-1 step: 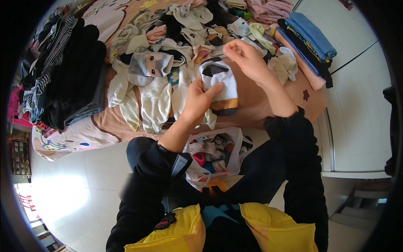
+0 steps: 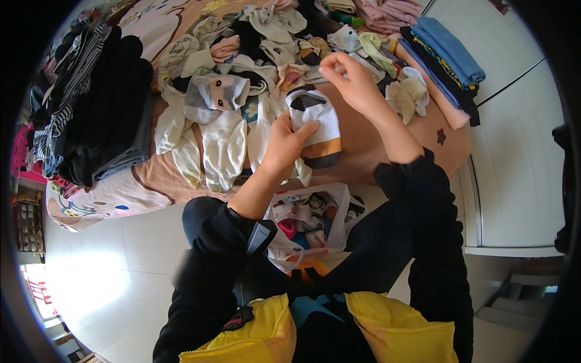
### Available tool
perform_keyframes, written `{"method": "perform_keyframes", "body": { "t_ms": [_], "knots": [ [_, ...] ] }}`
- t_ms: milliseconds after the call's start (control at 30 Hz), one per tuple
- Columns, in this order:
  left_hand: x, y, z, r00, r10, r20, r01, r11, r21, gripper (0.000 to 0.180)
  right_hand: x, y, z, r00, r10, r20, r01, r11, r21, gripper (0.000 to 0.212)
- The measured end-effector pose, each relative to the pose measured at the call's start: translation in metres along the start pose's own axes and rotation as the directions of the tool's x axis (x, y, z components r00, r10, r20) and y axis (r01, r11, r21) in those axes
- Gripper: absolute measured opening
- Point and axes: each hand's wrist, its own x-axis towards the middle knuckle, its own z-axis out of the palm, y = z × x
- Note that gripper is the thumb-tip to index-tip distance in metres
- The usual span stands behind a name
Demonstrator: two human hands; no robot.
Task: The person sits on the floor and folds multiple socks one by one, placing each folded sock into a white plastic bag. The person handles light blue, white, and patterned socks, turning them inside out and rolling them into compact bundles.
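Note:
My left hand grips a sock between thumb and fingers. The sock is pale grey-white with a dark patch, a mustard band and a dark end, held above the near edge of the bed. Just beyond it, my right hand is raised with loosely bent fingers, apart from the sock, and I see nothing in it. Around both hands lie loose socks: a grey sheer-looking one with eye-like dots, a long white one and a cream one.
Folded dark clothes are stacked at the left of the bed. At the right stands a pile of folded blue and black garments beside white cabinet doors. A white plastic bag of rolled socks sits between my legs.
My right hand has shifted slightly left, its fingers a little looser. The sock in my left hand has moved very slightly left.

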Motion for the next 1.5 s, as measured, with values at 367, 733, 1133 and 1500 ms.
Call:
{"method": "perform_keyframes", "body": {
  "t_ms": [367, 733, 1133, 1500],
  "knots": [
    [0.003, -0.008, -0.009, 0.998, -0.027, -0.058, 0.023, 0.997, -0.070, 0.034, 0.082, 0.055, -0.002, 0.867, -0.176, -0.466, 0.172, 0.984, -0.050, 0.019],
    [0.001, -0.006, -0.011, 0.998, -0.051, -0.038, 0.044, 0.984, -0.171, 0.031, -0.011, -0.014, -0.093, 0.987, 0.143, -0.075, -0.044, 0.686, 0.726, 0.026],
    [0.001, -0.002, -0.020, 0.989, -0.117, -0.095, 0.084, 0.952, -0.293, 0.033, -0.074, 0.039, -0.034, 0.953, 0.210, -0.220, -0.135, 0.940, 0.312, 0.013],
    [-0.022, 0.017, -0.006, 0.988, -0.045, 0.147, 0.011, 0.975, 0.224, 0.030, -0.090, -0.022, 0.004, 0.950, -0.257, -0.177, 0.263, 0.965, 0.010, 0.034]
  ]
}}
